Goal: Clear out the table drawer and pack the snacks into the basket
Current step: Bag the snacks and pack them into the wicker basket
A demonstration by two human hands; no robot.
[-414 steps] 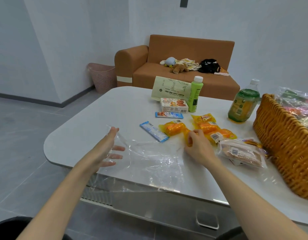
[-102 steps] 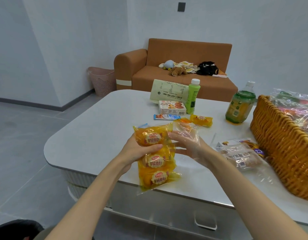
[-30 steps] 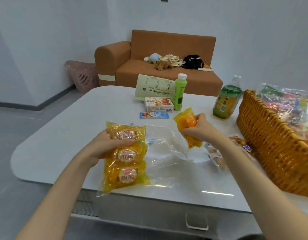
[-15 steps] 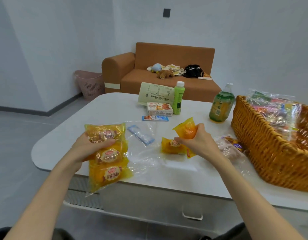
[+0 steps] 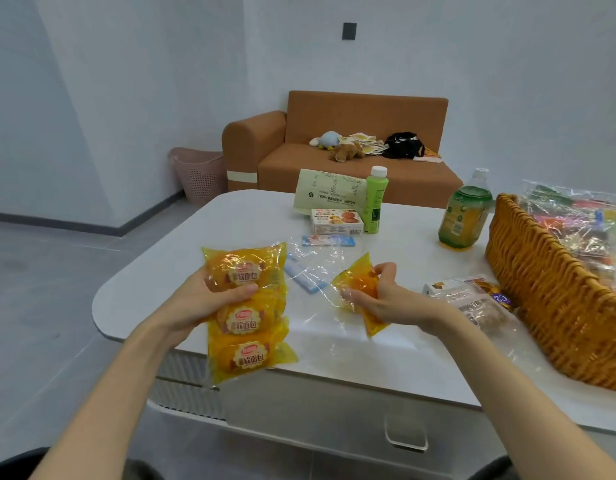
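**Snacks in both hands, basket [image 5: 549, 296] off to the right**

We're looking down at the near edge of the white worktop [image 5: 386, 358]. Our left hand [image 5: 202, 299] has its grip clamped round the top of a clear bag of bread packs [image 5: 246, 320]. There are three yellow packs stacked one above another, thumb across the top one, and the lowest hangs past the worktop's near edge.

Over to the right hand [image 5: 389, 299]: its grip is closed on a single bread pack [image 5: 358, 287], fingers curled over it. It's held just above the worktop, well apart from the bag.

The wicker basket stands at the right edge of the worktop with crinkly clear snack bags [image 5: 576, 223] already piled inside. Just beside its near wall lies a wrapped pastry [image 5: 473, 303], partly behind our right wrist.

Between our hands a blue bar [image 5: 305, 277] lies under loose clear film. Further back we have a flat blue packet [image 5: 329, 240], a biscuit box [image 5: 337, 222] and a slim green bottle [image 5: 376, 200] touching the box. A paper sheet [image 5: 329, 192] is propped behind them, and a tea bottle [image 5: 464, 213] stands near the basket.

Below the worktop edge we can see the drawer front [image 5: 334, 431] and its handle [image 5: 405, 434].
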